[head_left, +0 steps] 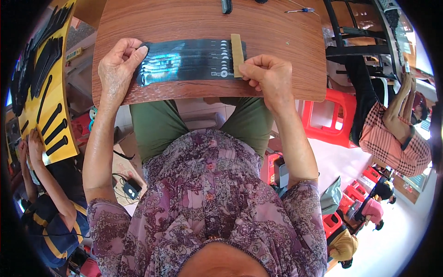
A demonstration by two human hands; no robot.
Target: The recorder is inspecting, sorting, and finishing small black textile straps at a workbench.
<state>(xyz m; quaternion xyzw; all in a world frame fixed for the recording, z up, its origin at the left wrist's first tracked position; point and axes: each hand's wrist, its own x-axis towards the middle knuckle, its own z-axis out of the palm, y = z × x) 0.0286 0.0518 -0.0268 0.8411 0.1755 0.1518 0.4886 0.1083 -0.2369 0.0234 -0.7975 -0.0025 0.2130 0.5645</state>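
Observation:
A flat black sheet [184,60] with several lengthwise bands and white print near its right end lies along the near edge of the wood-grain table. Its left part shines bluish under the light. My left hand [119,64] is closed on the sheet's left end, the thumb on top and the fingers curled. Across the right end, upright to the bands, lies a narrow tan strip [236,53]; its material is unclear. My right hand [267,76] pinches the strip's near end between thumb and forefinger. What the other right fingers touch underneath is hidden.
A blue-handled screwdriver [304,9] and a dark object [226,6] lie at the table's far side. To the left, another person's hands [33,145] work at a yellow board [48,106] with black straps. A red stool [330,115] stands at right, with a seated person beyond.

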